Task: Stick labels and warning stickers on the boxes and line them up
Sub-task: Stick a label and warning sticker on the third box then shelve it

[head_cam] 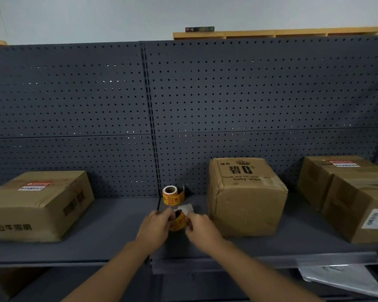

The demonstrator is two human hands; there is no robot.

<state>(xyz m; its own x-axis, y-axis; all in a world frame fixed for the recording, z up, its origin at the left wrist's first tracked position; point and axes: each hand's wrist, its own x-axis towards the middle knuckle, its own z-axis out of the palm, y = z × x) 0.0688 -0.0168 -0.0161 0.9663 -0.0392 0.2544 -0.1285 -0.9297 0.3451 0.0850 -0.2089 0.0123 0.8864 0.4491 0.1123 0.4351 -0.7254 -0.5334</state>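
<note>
A small roll of glossy yellow-and-red warning stickers (179, 221) is held just above the dark grey metal shelf (109, 232), the left hand (154, 227) curled round its side and the right hand (200, 229) pinching at its edge. A second, similar sticker roll (172, 196) stands behind, near the perforated backboard (74, 105). Just right sits a creased plain brown cardboard box (246, 197); labelled cartons (37, 203) flank it at both ends.

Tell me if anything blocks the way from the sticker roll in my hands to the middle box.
Nothing visible does. The sticker roll, held by both hands, sits just left of the middle box, with only bare shelf between them.
</note>
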